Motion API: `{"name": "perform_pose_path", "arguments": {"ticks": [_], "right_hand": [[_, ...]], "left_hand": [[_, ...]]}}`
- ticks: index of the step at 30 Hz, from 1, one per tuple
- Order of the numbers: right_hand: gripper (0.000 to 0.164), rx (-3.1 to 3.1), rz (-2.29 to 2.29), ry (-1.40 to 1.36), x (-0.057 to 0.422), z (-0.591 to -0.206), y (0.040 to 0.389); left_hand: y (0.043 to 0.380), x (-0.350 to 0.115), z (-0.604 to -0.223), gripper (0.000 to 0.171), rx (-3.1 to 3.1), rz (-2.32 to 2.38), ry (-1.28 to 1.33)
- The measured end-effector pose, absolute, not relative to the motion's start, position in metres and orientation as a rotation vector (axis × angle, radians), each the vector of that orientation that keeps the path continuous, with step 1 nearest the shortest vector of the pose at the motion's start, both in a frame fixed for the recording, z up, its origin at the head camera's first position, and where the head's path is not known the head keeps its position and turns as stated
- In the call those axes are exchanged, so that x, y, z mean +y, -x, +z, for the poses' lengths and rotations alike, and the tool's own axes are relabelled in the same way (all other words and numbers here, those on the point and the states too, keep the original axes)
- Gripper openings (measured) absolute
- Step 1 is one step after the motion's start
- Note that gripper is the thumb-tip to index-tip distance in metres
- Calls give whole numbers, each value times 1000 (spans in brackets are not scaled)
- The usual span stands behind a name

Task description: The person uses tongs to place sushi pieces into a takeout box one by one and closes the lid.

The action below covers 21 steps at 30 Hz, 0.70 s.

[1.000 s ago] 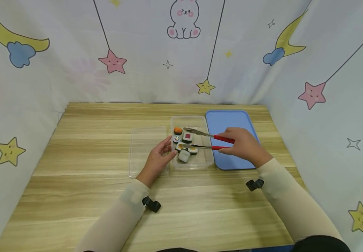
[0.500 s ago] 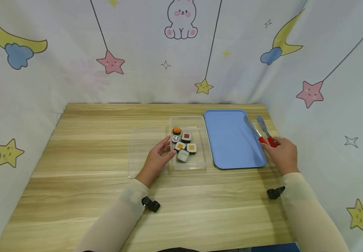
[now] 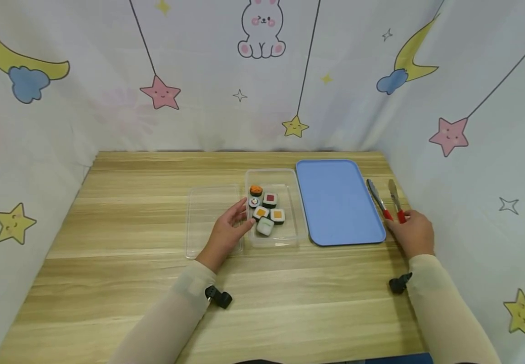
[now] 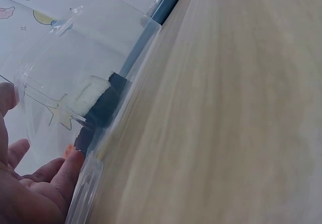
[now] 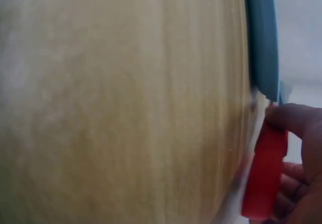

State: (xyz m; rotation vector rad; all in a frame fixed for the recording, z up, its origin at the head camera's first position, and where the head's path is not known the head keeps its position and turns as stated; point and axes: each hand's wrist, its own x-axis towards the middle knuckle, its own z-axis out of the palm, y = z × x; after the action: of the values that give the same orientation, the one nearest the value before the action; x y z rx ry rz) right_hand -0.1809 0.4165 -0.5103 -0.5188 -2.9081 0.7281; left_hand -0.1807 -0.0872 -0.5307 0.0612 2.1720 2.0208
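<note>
My right hand (image 3: pixel 412 233) holds metal tongs (image 3: pixel 394 194) by their red handles, to the right of the blue tray. The tongs point away from me, with their arms spread apart. In the right wrist view, my thumb lies along a red handle (image 5: pixel 266 171). My left hand (image 3: pixel 227 231) rests its fingers against the left side of a clear plastic container (image 3: pixel 290 205). Inside that container, several sushi pieces (image 3: pixel 270 198) are grouped toward the left, one topped with orange. The left wrist view shows my fingertips touching the container wall (image 4: pixel 126 30).
The blue tray (image 3: pixel 337 202) lies flat just right of the container. A clear plastic lid (image 3: pixel 208 217) is on the wooden table (image 3: pixel 121 217) at the left, partly under my left hand. Patterned curtains (image 3: pixel 208 60) enclose the back and sides.
My right hand has carried the tongs from over the sushi to the right side of the tray, where they now sit lower. My left hand has stayed by the container.
</note>
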Motion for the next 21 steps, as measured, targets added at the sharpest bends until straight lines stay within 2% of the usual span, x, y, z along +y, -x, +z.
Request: {"name": "perform_pose_path", "arguments": {"ticks": [6,11,15,21], "right_hand": [[82,-2956,697,543,419,-515,183],[86,-2907,623,484,402,-498,181],[73,-2771,715,306,354,-471,182],[57,-2611,996,-175,244,-441,171]], "left_hand": [[181,-86,-530,71,2180,2019,-68],[180,-86,-529,71,2184,2008,-60],[180,-87,-526,70,2206,1988,-65],[175,-101,-512,65,2326,2000,-65]]}}
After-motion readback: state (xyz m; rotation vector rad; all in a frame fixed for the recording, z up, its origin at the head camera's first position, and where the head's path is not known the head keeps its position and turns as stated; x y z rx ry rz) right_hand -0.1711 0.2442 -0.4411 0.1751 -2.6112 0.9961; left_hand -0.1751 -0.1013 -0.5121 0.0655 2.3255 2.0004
